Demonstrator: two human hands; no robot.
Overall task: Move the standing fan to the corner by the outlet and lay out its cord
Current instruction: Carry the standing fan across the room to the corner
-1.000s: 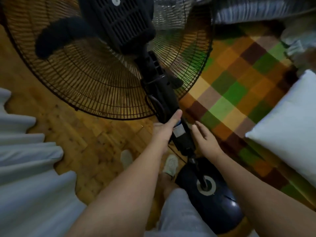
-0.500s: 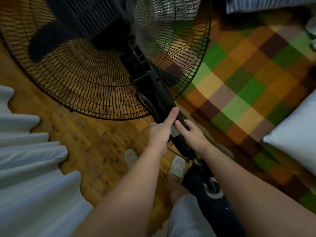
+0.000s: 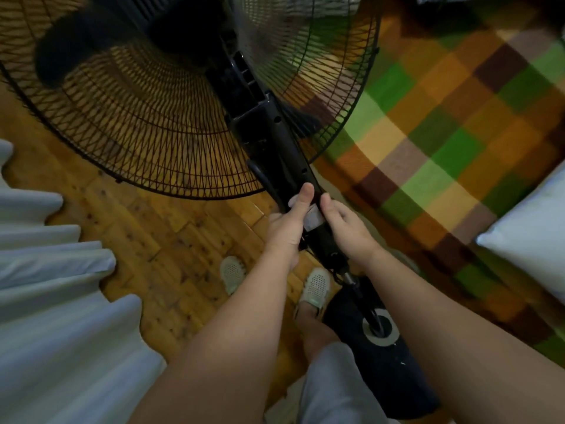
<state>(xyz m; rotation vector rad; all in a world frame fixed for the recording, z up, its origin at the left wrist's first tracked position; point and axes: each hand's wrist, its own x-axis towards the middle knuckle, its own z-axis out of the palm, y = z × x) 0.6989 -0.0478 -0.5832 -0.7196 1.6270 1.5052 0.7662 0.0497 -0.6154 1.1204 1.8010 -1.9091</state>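
A black standing fan fills the upper half of the view, its round wire cage [image 3: 159, 123] over the wooden floor. Its thick black column [image 3: 284, 154] runs down to a dark round base [image 3: 385, 359] by my right foot. My left hand [image 3: 287, 224] is wrapped round the column's left side with the thumb pointing up. On the column's right side, at the same height, my right hand [image 3: 345, 228] is closed around it. A thin black cord [image 3: 336, 275] hangs below the column. No outlet is in view.
Pale curtain folds [image 3: 52, 295] hang along the left. A chequered green, orange and brown blanket [image 3: 452, 127] covers a bed on the right, with a white pillow [image 3: 532, 237] at its edge. My feet in light slippers [image 3: 316, 286] stand on the wooden floor [image 3: 171, 249].
My right hand has gone from open beside the column to closed on it. The fan and my view have shifted, with the cage now lower and nearer.
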